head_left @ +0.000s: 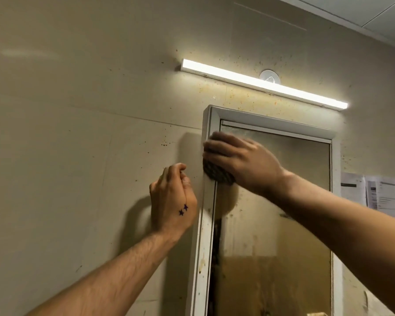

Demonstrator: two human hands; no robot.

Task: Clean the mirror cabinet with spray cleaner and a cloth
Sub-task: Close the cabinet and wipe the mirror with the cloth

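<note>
Nearest the camera, two bare forearms reach up from the bottom edge, cut off below the elbow. The left hand [172,199], marked with two small dark stars on its back, has its fingers curled in and thumb against the forefinger, with nothing visible in its grasp. It sits at the wall [78,133] just beside the cabinet's left side, casting a shadow there. The right hand [242,160] is motion-blurred; its fingers wrap over a dark wadded cloth [218,175] and press it against the upper left corner of the mirror cabinet [202,247], where the white frame meets the glass. The hand covers most of the cloth, so only the lower bulge shows. The right forearm crosses in front of the mirror [283,236], whose glass is smeared and streaked brownish; what it reflects is hard to make out. The cabinet's bottom is cut off by the picture's edge. The spotted wall behind carries a lit light bar [260,84] above the cabinet, with a round fitting [269,76] half hidden behind it. Printed papers [374,192] hang to the right, their text too small to read, and a strip of ceiling [363,10] shows at the top corner.
</note>
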